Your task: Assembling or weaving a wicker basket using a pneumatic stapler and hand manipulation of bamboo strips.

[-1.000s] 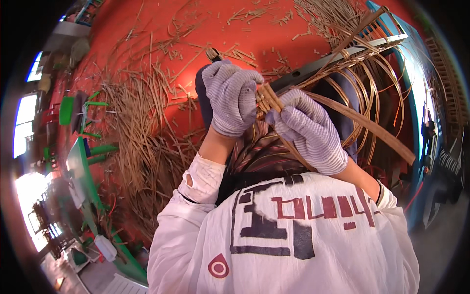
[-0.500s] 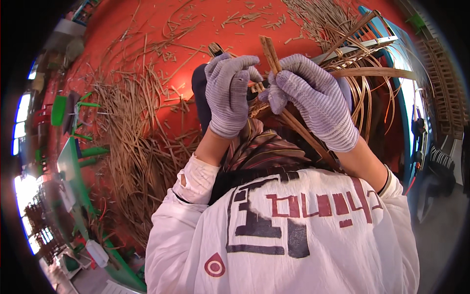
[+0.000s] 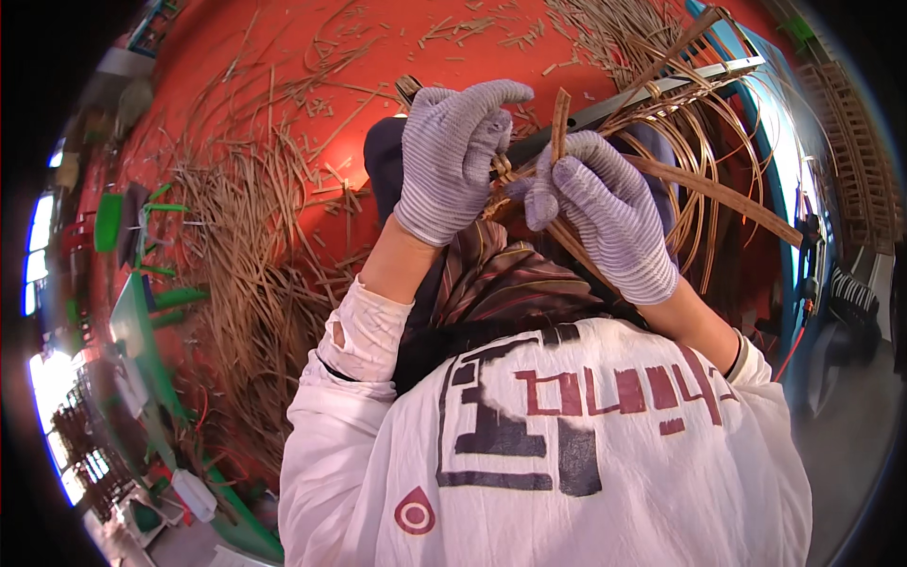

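A flat brown rattan-like strip stands up out of my right hand, pinched between thumb and fingers. My left hand is just left of it, index finger stretched to the right and the other fingers curled down; what they grip is hidden. Both hands wear striped grey-white gloves. Between them, low down, shows a small woven part of brown strips, mostly covered by the gloves. Another long flat strip runs out to the right from behind my right hand.
Loose strips lie heaped on the red floor at left, with short offcuts farther off. A metal bar and looping thin strips are at right, beside a blue panel. A green-edged board stands at far left.
My right hand has moved slightly down, and the strip in it leans more to the right. My left index finger has stretched out. The long strip at right now slopes downward.
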